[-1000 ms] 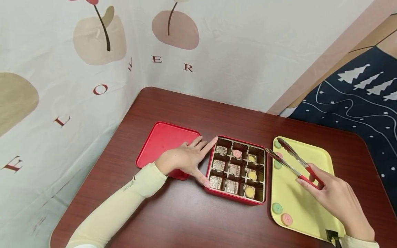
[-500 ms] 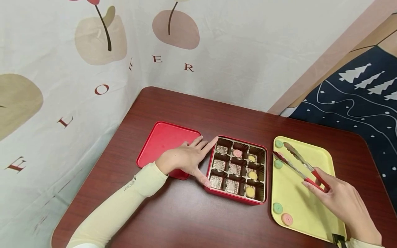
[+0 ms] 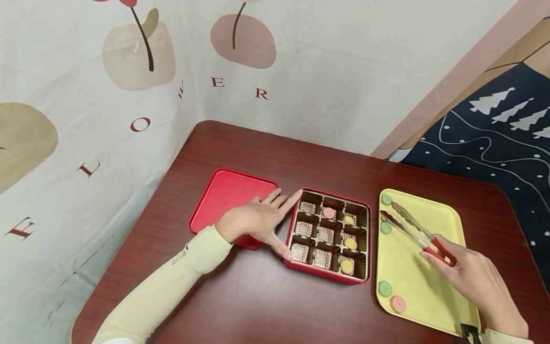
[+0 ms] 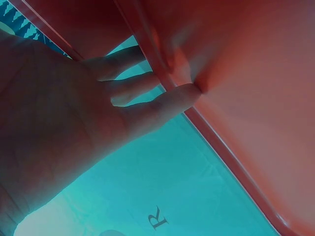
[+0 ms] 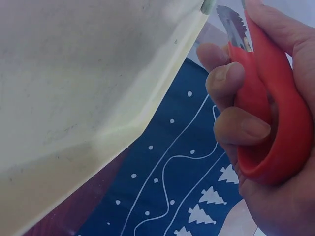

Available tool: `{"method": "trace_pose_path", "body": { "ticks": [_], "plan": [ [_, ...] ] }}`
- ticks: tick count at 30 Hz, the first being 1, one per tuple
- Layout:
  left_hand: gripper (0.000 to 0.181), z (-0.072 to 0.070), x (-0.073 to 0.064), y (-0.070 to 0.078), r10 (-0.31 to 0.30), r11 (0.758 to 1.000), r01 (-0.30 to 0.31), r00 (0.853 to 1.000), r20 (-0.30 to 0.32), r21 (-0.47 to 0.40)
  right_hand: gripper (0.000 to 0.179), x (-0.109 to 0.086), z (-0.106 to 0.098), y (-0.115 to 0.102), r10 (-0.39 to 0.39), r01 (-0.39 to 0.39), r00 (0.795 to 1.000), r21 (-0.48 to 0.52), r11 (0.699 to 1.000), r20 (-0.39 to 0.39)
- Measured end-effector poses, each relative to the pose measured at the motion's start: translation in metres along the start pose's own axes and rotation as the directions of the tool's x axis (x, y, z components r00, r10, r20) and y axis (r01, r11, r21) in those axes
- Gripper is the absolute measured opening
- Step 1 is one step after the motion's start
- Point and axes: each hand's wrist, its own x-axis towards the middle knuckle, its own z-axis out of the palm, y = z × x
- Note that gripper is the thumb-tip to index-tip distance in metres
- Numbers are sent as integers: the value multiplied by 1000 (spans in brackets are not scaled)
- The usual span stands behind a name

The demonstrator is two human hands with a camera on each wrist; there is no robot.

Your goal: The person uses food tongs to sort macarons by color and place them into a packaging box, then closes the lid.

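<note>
My right hand holds a pair of metal tongs with red handles over the yellow tray. The tong tips stand apart between a green macaron-like disc and a second green disc. A pink disc seen there earlier is hidden behind the tips. My left hand is spread, its thumb and index finger touching the left side of a red box. Its other fingers lie over the red lid. Inside the box, a brown insert holds one pink disc and several yellow discs.
A green disc and a pink disc lie near the tray's front left corner. Everything stands on a dark red-brown table. Behind it hangs a pale printed cloth, with a navy patterned cloth at the right.
My right hand has moved the tongs right and slightly down, off the box's edge, then a little back left over the discs. The tong tips have drawn closer together. My left hand has stayed put.
</note>
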Motion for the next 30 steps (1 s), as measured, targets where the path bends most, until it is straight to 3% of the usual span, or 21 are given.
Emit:
{"method": "trace_pose_path", "body": {
  "ticks": [17, 30],
  "plan": [
    [161, 1, 0, 1, -8, 1000, 8, 1000, 3, 5, 48, -1, -1, -3, 3, -3, 1000, 8, 1000, 15],
    [162, 3, 2, -1, -8, 1000, 8, 1000, -2, 14, 50, -2, -3, -2, 94, -92, 991, -20, 996, 100]
  ]
}}
